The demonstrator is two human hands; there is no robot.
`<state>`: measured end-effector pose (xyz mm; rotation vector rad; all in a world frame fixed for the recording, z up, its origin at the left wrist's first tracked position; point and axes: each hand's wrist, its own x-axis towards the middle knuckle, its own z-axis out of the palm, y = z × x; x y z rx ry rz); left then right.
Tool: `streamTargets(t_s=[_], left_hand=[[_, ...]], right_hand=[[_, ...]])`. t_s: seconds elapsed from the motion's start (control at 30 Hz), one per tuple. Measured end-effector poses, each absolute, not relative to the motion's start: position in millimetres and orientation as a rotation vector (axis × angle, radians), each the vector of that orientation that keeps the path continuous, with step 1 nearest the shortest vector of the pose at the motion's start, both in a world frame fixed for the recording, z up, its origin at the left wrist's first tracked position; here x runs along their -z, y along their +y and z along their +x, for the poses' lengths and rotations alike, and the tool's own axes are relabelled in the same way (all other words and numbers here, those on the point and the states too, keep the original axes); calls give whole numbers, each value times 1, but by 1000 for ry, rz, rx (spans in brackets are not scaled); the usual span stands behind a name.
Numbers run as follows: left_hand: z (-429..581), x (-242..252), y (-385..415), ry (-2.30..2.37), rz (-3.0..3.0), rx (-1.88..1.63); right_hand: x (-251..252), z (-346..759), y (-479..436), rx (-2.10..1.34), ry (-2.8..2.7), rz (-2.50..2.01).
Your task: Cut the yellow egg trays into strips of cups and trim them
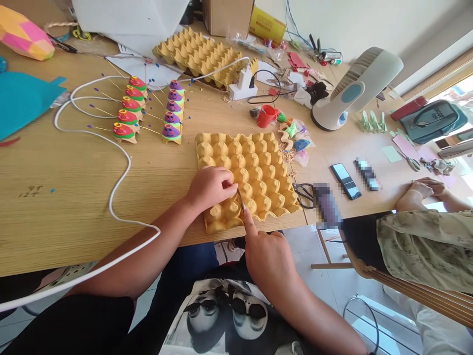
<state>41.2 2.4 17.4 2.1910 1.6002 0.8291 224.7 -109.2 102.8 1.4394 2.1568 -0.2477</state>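
Thumb and forefinger meeting, the left hand [212, 186] closes on a yellow egg tray [258, 172] near its middle. At five o'clock from those fingertips, the right hand [269, 254] grips a thin blade [241, 201], its index finger stretched out along the tool and the lower end hidden by the hand. The tray sits bumpy side up at the near edge of a wooden table [74, 212], directly before the seated worker.

Around the tray, with twelve o'clock pointing away from the worker, black-handled scissors [305, 186] lie just beside it toward four o'clock. A red cup [266, 117] stands near twelve, and bagged scraps of colored material [301, 144] spread toward one.

Farther out, a row of purple painted carton pieces [172, 118] and a row of red-and-green ones [124, 117] stand around ten o'clock, bristling with blue-tipped pins. A second egg tray [210, 56] rests toward eleven, a white fan [351, 93] between one and two. A phone [346, 181] lies at three; beyond it, in the same direction, another person's hands [424, 190] rest together at the table's edge.
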Motion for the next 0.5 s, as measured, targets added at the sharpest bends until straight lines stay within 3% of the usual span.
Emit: streamTargets(t_s=[0.5], left_hand=[[41, -17, 3, 1598, 2192, -836]], right_hand=[[-111, 229, -111, 253, 2166, 1402]])
